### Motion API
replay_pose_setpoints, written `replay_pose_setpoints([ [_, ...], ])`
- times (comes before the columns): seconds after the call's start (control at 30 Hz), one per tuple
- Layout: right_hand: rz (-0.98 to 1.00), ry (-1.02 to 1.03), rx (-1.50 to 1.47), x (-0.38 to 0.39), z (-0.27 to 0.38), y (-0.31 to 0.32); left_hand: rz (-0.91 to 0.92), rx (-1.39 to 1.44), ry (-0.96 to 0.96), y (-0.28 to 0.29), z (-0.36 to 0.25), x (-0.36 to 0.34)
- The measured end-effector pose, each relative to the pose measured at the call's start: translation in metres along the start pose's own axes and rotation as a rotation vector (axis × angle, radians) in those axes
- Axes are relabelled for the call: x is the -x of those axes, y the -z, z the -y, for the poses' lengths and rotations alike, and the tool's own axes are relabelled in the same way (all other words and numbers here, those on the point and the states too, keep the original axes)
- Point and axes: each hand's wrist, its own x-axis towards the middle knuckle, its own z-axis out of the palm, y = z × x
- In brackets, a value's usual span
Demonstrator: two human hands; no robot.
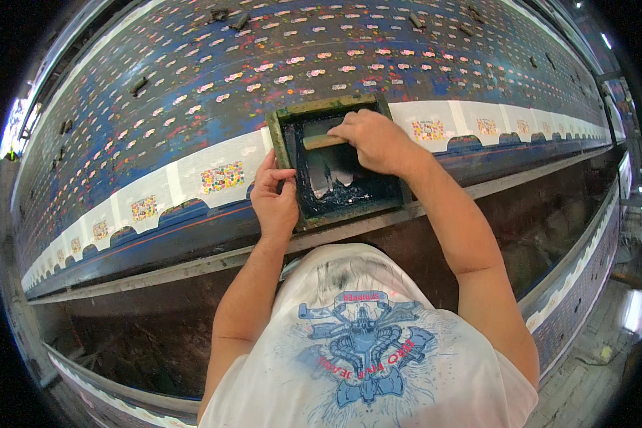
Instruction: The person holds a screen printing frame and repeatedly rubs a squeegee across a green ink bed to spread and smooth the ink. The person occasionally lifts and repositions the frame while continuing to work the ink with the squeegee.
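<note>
A printing screen frame point(285, 113), coated in dark green and black ink, lies over a strip of white fabric pieces point(178, 178) printed with colourful dotted patterns. Inside it is a wooden-handled squeegee point(315, 143) above dark wet ink. My right hand point(374, 139) is closed on the squeegee's handle, near the upper part of the frame. My left hand point(277, 192) grips the frame's left side, thumb and fingers against its edge.
The long blue-grey table point(157, 121) bears rows of small coloured marks and several dark lumps along its far part. Below its near rail point(228, 250) runs a dark gap. A second table with white pieces point(571, 278) runs behind me, seen at right.
</note>
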Motion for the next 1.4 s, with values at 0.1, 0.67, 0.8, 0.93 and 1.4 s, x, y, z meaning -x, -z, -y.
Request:
replay_pose_setpoints([
  [0.1,-0.002,0.003,-0.007,0.027,0.021,-0.007,-0.001,-0.020,-0.017,-0.001,-0.005,0.001],
  [0.67,-0.166,-0.049,-0.185,0.132,0.074,-0.028,-0.003,-0.403,-0.126,-0.009,-0.014,0.012],
  [0.8,-0.449,-0.235,-0.272,0.161,0.045,-0.034,-0.006,-0.211,-0.105,-0.015,-0.019,0.014],
  [0.93,-0.568,-0.398,-0.583,0.200,0.001,-0.039,0.040,-0.112,-0.197,-0.059,-0.028,0.016],
  [1.4,-0.621,-0.386,-0.582,0.308,-0.144,0.010,0.012,-0.119,-0.166,-0.240,0.027,0.038],
])
